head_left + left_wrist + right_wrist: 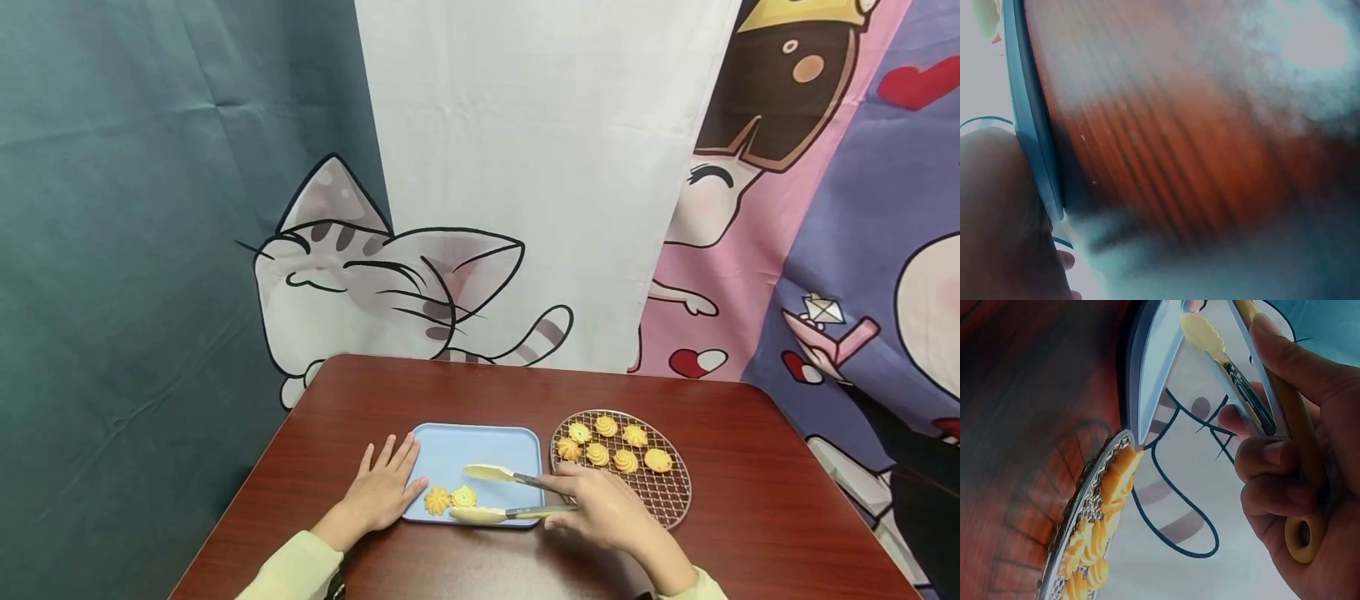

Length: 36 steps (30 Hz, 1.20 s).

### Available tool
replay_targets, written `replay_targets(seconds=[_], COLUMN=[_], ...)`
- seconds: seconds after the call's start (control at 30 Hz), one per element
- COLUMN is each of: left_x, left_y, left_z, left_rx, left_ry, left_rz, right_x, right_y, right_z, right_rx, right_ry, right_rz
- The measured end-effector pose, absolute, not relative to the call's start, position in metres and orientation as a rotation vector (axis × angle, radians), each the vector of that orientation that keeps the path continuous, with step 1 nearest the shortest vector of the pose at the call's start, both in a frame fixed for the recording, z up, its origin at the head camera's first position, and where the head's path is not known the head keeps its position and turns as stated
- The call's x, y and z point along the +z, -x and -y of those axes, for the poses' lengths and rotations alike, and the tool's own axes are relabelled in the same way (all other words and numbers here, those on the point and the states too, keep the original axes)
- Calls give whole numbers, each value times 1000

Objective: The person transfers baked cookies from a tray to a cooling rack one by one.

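My right hand (603, 507) grips a pair of tongs (528, 481) with pale yellow tips, fingers curled round the handles in the right wrist view. The tongs' tips stand apart over the blue tray (480, 446), with no cookie between them. Two cookies, one orange-yellow (437, 501) and one paler (464, 497), lie side by side near the tray's front left corner, close to the lower tip. My left hand (381, 485) rests at the tray's left edge with fingers spread. In the left wrist view, only part of that hand (1000, 212) shows beside the tray's rim.
A round wire rack (663, 496) stands right of the tray, carrying several piped cookies (626, 461) toward its back and left. Both sit on a reddish-brown wooden table (300, 508). Behind the table hangs a printed cloth with a cartoon cat (352, 292).
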State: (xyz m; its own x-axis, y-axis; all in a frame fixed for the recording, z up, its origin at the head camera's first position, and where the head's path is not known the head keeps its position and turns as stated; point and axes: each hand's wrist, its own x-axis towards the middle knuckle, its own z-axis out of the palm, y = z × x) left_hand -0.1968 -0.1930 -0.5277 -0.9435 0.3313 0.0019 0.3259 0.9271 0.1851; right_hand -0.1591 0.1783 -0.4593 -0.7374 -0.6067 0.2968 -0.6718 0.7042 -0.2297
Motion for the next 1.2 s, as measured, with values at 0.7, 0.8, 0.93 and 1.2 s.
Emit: replay_targets(seconds=[0.7,0.8,0.93,1.2], left_x=[-529,-529,-530,-530], left_y=[197,197,198,197], left_z=[193,193,193,193], left_rx=[286,276,277,275], left_ry=[-523,-525,-524,-508], left_rz=[-3040,-3046,-3049,-3044], right_x=[-469,-469,-470,-472], right_y=[169,170,170,168], right_z=[-170,-170,-170,-170], right_rx=[527,536,535,530], right_ry=[-991,-977,-956,-954], right_rz=[2812,2815,2807,2778])
